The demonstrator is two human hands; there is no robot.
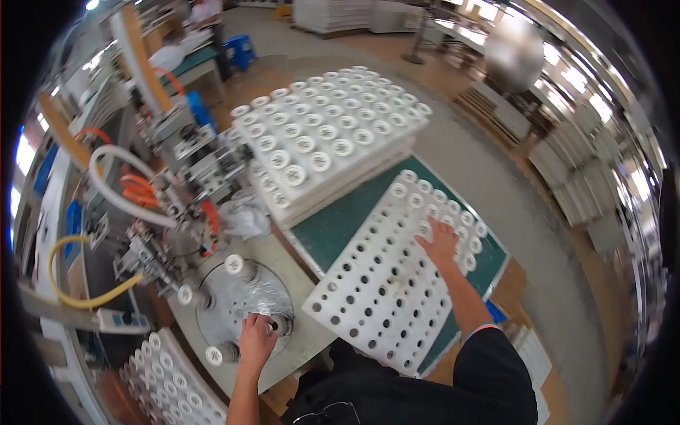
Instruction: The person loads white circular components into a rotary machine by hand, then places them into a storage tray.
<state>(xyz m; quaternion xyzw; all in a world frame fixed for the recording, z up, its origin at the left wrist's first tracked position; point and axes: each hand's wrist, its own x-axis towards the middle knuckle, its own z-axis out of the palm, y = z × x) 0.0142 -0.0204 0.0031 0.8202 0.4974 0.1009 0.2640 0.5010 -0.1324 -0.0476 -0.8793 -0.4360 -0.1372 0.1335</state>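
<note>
1. White cylinders (pixel 473 246) are lining the perforated tray's (pixel 368 283) far end; our right hand (pixel 440 244) is spreading wide beside them, hiding any contact.
2. Our left hand (pixel 257 340) is curling narrowly over the turntable (pixel 241 304); we cannot tell what it is gripping.
3. Dark borders are cutting off our lower-left rack (pixel 166 379) of similar pieces.

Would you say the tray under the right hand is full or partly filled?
Partly filled: the tray holds white pieces at its far end; nearer holes are bare.
</note>
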